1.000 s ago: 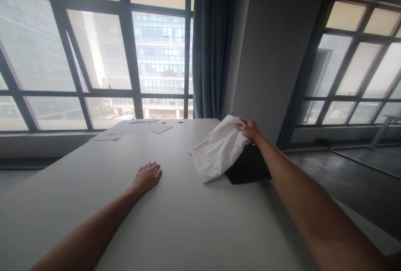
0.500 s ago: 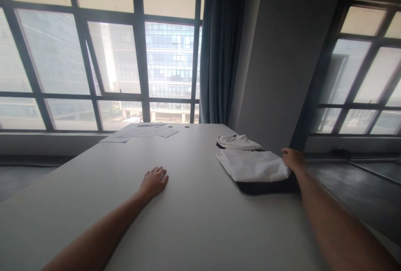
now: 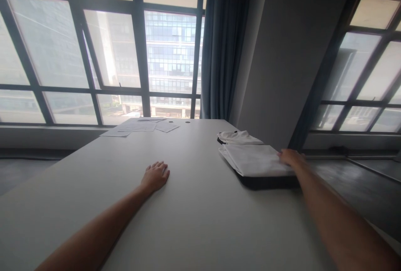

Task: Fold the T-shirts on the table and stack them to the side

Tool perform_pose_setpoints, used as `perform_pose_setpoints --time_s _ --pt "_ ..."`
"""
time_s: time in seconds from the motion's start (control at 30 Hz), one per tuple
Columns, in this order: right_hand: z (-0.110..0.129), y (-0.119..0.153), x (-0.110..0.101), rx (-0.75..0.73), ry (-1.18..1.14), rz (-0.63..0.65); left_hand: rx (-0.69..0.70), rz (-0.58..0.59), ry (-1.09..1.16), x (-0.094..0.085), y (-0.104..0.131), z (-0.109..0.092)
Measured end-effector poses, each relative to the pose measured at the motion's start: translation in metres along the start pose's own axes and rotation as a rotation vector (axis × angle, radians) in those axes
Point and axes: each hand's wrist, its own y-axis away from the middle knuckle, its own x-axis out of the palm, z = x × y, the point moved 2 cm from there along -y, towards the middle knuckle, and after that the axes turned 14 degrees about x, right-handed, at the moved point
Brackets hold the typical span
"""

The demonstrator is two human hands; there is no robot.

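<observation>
My left hand [image 3: 156, 176] lies flat on the white table [image 3: 194, 221], left of centre, with nothing in it. At the right, my right hand [image 3: 291, 157] is at the right end of a folded white cloth [image 3: 257, 160], fingers on its upper edge. Whether they pinch the cloth is too blurred to tell. Beneath the white cloth shows a black cloth [image 3: 266, 182]. Just behind them a smaller crumpled white cloth [image 3: 241, 137] rests with some black under its left side.
Sheets of paper [image 3: 138, 126] lie at the table's far left, near two round holes in the tabletop. Beyond the table stand windows, a blue-grey curtain [image 3: 222, 49] and a grey pillar [image 3: 282, 62].
My right hand has moved slightly left, onto the edge of the folded white cloth. The view has tilted down a little. My left hand stays flat on the table.
</observation>
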Motion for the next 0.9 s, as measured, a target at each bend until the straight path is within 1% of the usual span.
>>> perform_pose_setpoints --time_s 0.03,0.13,0.2,0.27,0.33,0.4,0.43,0.53,0.57,0.63,0.67,0.7,0.73,0.8,0.9 --pt "0.019 0.011 -0.001 -0.075 -0.007 0.057 0.002 0.002 -0.003 0.000 0.000 0.000" --pt "0.081 0.053 -0.011 -0.254 -0.094 0.093 0.005 0.003 -0.012 0.000 0.000 0.000" --pt "0.118 0.087 -0.010 -0.366 -0.131 0.148 0.005 0.004 -0.014 0.001 0.000 0.000" --pt "0.141 0.119 0.000 -0.428 -0.131 0.217 0.007 0.004 -0.015 0.001 0.000 0.001" --pt "0.151 0.145 0.014 -0.444 -0.047 0.293 0.009 0.006 -0.017 0.001 0.000 0.001" --pt "0.154 0.159 0.023 -0.454 0.026 0.325 0.012 0.007 -0.015 0.001 0.000 0.001" --pt "0.153 0.162 0.025 -0.459 0.050 0.340 0.014 0.008 -0.014 0.001 0.000 0.000" --pt "0.146 0.154 0.021 -0.466 0.028 0.370 0.016 0.011 -0.011 0.000 0.000 0.000" --pt "0.141 0.147 0.018 -0.436 -0.006 0.350 0.014 0.012 -0.011 0.000 0.001 0.000" --pt "0.126 0.132 0.015 -0.296 -0.074 0.270 0.009 0.011 -0.011 0.001 0.000 0.000" --pt "0.116 0.125 0.017 -0.199 -0.092 0.234 0.008 0.010 -0.011 0.001 0.000 0.000" --pt "0.107 0.119 0.021 -0.112 -0.086 0.225 0.008 0.009 -0.011 0.001 0.000 0.000" --pt "0.099 0.114 0.027 -0.061 -0.072 0.236 0.008 0.009 -0.010 0.001 0.000 0.000" --pt "0.089 0.106 0.038 -0.022 -0.046 0.266 0.006 0.012 -0.006 0.001 0.000 0.000" --pt "0.084 0.099 0.050 -0.028 -0.043 0.285 0.001 0.017 0.006 0.002 0.001 0.001"
